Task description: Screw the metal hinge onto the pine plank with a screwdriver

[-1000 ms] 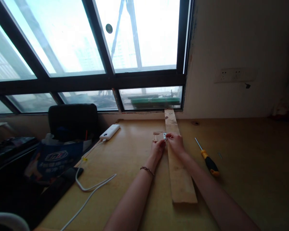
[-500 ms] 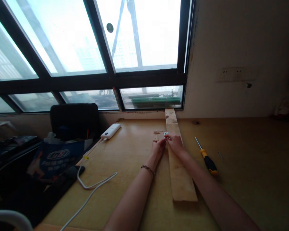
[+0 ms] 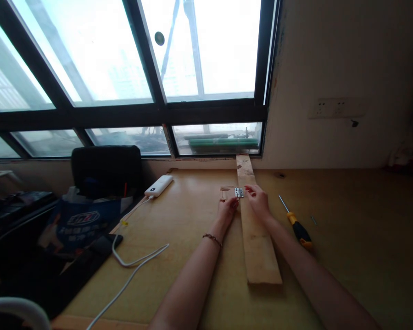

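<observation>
Hinge [image 3: 239, 192] | left hand [image 3: 227, 208] curled near, grip unclear | right hand [image 3: 259, 202] part-open beside

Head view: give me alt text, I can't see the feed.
A left hand touches or nearly touches a small metal hinge at the left edge of a long wooden board; the right hand is open just beside the hinge. A yellow-and-black screwdriver lies right, a white device left, both on the tabletop.
</observation>
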A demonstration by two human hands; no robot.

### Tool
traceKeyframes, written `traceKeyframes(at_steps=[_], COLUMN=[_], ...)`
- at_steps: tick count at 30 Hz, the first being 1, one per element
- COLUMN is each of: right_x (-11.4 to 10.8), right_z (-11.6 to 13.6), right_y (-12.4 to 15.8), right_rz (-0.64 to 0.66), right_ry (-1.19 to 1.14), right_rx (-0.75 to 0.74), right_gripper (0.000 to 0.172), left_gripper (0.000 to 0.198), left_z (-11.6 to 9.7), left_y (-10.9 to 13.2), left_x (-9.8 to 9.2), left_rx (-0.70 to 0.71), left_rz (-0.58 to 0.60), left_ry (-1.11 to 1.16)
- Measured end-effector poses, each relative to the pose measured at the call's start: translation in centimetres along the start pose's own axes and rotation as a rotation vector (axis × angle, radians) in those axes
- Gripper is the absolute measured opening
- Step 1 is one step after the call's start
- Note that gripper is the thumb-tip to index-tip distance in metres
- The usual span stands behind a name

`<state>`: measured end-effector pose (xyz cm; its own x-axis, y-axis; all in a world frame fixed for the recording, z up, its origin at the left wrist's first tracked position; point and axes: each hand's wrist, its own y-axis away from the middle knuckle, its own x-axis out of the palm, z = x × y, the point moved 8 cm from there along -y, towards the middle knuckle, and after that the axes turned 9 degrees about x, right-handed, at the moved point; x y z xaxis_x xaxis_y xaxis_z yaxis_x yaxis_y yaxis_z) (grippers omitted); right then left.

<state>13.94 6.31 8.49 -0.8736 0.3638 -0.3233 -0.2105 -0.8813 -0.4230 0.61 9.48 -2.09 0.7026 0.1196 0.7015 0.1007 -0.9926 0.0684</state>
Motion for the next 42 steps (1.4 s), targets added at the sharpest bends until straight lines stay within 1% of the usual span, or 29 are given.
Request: traceKeyframes(at_steps=[2, 3, 5, 8, 10, 12, 13, 15, 20, 23, 25, 26, 28, 30, 31, 32, 34, 36, 38, 40, 42], right_x=[-2.8, -4.5, -8.4, -15.1, -18.8, -21.1, -21.8, -22.4, -20.9, -20.1, -19.7, -19.3, -18.1, -15.9, -14.6, -13.0, -9.0, -5.1, -2.2, -0.3, 0.7], right_z=[-0.7, -1.4, -3.0, -6.8, -9.8, -12.2, -13.0, -14.1, -16.0, -16.4, -15.7, -14.9, -12.5, -9.7, -8.5, -7.4, -4.9, -2.9, -2.1, -1.9, -1.9], right_y=[-0.4, -0.5, -0.6, -0.3, 0.2, 0.5, 0.7, 0.8, 1.2, 1.1, 0.9, 0.7, 0.5, 0.6, 0.7, 0.9, 0.9, 0.6, -0.1, -0.8, -1.2], right_rz=[-0.019, -0.028, -0.033, -0.151, -0.204, -0.208, -0.207, -0.183, -0.031, -0.013, -0.045, -0.070, -0.096, -0.079, -0.063, -0.045, 0.059, 0.148, 0.175, 0.166, 0.151], right_ry=[0.016, 0.044, 0.153, 0.413, 0.578, 0.683, 0.726, 0.785, 0.857, 0.868, 0.809, 0.746, 0.533, 0.249, 0.103, -0.008, -0.131, -0.163, -0.155, -0.141, -0.104], right_rx=[0.061, 0.093, 0.107, 0.168, 0.269, 0.358, 0.397, 0.445, 0.516, 0.503, 0.458, 0.417, 0.305, 0.210, 0.204, 0.201, 0.162, 0.121, 0.108, 0.103, 0.082], right_gripper=[0.025, 0.025, 0.024, 0.021, 0.020, 0.016, 0.014, 0.011, 0.011, 0.009, 0.013, 0.014, 0.016, 0.019, 0.021, 0.024, 0.025, 0.024, 0.023, 0.020, 0.017], left_gripper=[0.022, 0.021, 0.020, 0.017, 0.016, 0.015, 0.014, 0.013, 0.013, 0.013, 0.013, 0.013, 0.014, 0.014, 0.014, 0.014, 0.014, 0.015, 0.017, 0.018, 0.018], left_z=[0.1, 0.0, -0.1, -0.3, -0.3, -0.3, -0.3, -0.3, -0.2, -0.2, -0.1, -0.1, 0.0, 0.0, 0.0, 0.0, -0.1, -0.2, -0.2, -0.3, -0.2], left_y=[0.0, 0.0, 0.1, 0.2, 0.2, 0.2, 0.2, 0.1, 0.1, 0.1, 0.1, 0.1, 0.1, 0.0, 0.0, 0.0, 0.1, 0.2, 0.3, 0.4, 0.3], left_x=[-0.1, -0.1, -0.1, 0.0, 0.0, 0.1, 0.1, 0.1, 0.1, 0.0, 0.0, 0.0, 0.0, 0.0, 0.0, 0.1, 0.1, 0.2, 0.3, 0.4, 0.4], left_rx=[-0.004, -0.002, 0.006, 0.010, 0.007, 0.005, 0.005, 0.001, -0.016, -0.009, -0.007, -0.006, -0.002, 0.004, 0.007, 0.009, 0.011, 0.014, 0.011, 0.008, 0.008], left_rz=[-0.008, -0.008, -0.005, -0.005, -0.009, -0.012, -0.014, -0.017, -0.022, -0.021, -0.015, -0.009, -0.001, 0.010, 0.012, 0.012, 0.007, 0.005, 0.015, 0.030, 0.038], left_ry=[0.000, 0.003, 0.010, 0.008, 0.000, -0.005, -0.003, 0.002, -0.004, 0.000, -0.001, -0.001, -0.001, 0.002, 0.002, 0.002, -0.001, 0.000, 0.002, 0.006, 0.009])
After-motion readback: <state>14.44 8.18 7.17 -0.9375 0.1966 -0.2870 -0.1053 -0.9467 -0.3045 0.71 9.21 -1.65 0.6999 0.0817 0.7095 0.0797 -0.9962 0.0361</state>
